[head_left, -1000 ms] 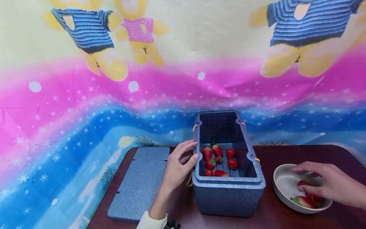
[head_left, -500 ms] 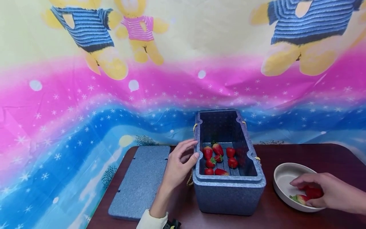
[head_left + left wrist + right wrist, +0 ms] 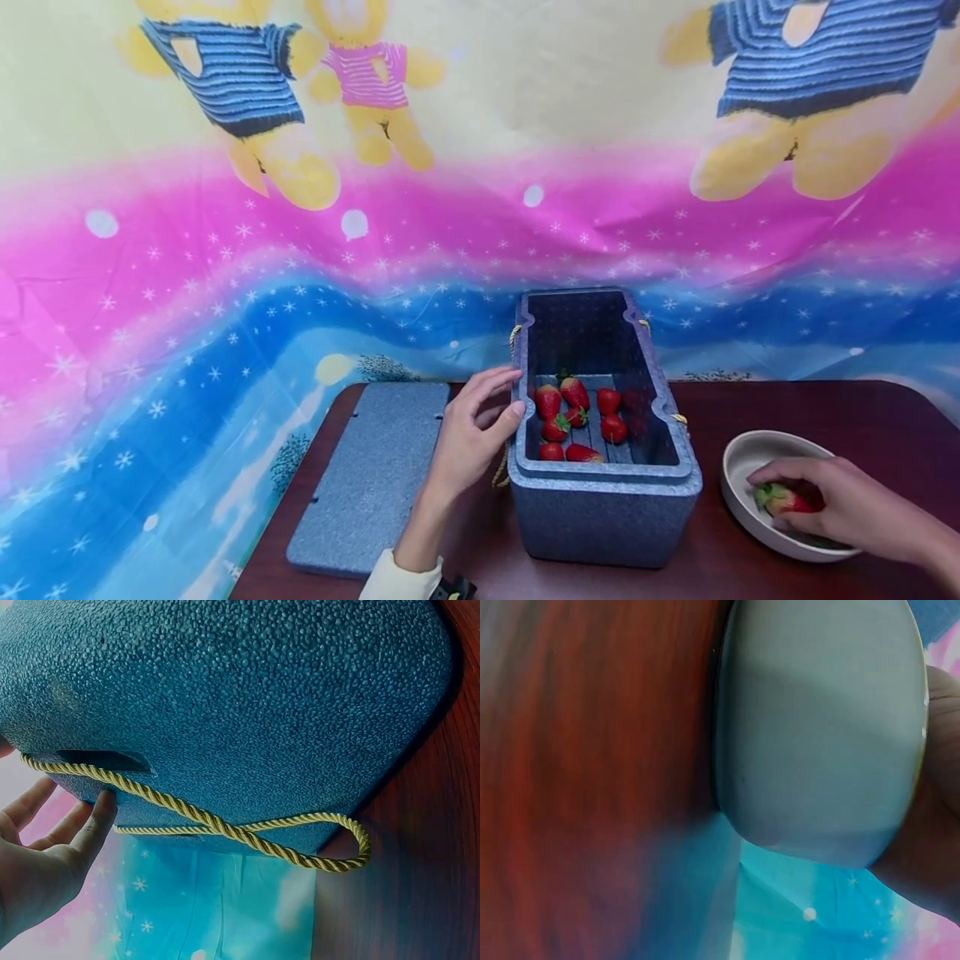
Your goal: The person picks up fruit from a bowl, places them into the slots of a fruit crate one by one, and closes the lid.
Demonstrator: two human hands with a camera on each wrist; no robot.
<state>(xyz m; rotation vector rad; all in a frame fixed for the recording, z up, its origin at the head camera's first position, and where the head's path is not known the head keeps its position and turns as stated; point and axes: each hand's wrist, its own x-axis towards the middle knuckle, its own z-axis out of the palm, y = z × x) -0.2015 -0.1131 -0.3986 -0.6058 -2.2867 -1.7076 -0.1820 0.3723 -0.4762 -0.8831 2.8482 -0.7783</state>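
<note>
Our left hand [image 3: 467,437] rests spread; our right hand [image 3: 855,507] pinches a red, green-leaved strawberry [image 3: 787,500].
From the left edge of the worktop [image 3: 708,412]: a speckled grey-blue lid [image 3: 375,475]; our left fingertips against the rim of a deep, foam-like grey-blue box [image 3: 603,523] of red strawberries [image 3: 548,402], reaching towards the back edge; towards the right edge, a round off-white bowl [image 3: 741,460], the pinched strawberry within its rim. We judge that fruit light, soft and easily bruised, best taken around its broad, leafy shoulder.

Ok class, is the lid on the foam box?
No, the lid lies on the table, left of the open foam box.
</note>
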